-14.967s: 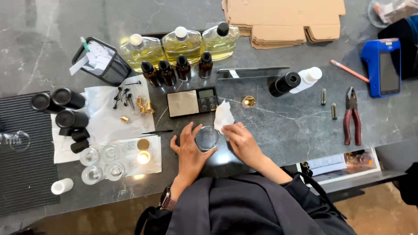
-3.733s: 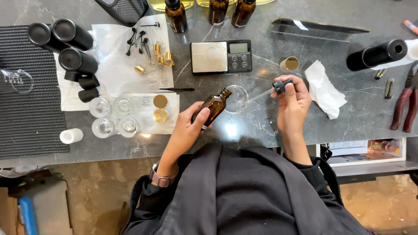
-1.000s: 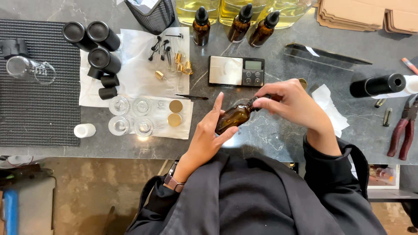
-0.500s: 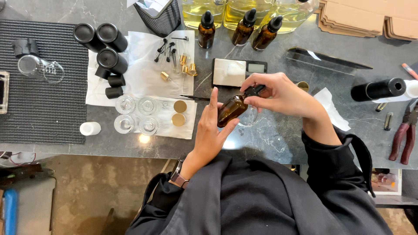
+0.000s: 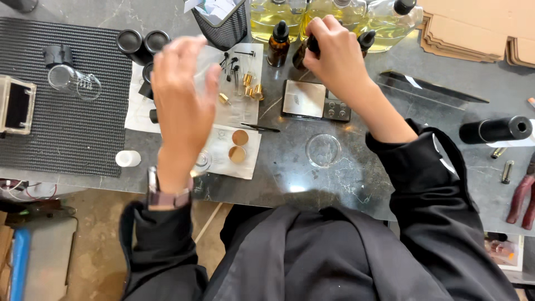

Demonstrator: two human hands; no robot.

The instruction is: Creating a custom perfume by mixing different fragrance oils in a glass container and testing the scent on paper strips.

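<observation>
Right hand: your right hand reaches to twelve o'clock, fingers curled tight around a small amber glass dropper bottle, mostly hidden under your grip.
Bottle place: it sits in the row at the far edge, just right of another amber dropper bottle with a black cap, in front of the large clear bottles of yellow liquid.
Left hand: your left hand hovers at ten o'clock, blurred, fingers loosely spread, holding nothing.
Beneath it: white paper sheet with small gold caps.
Centre: small silver digital scale; at six o'clock from it, a clear glass dish.
</observation>
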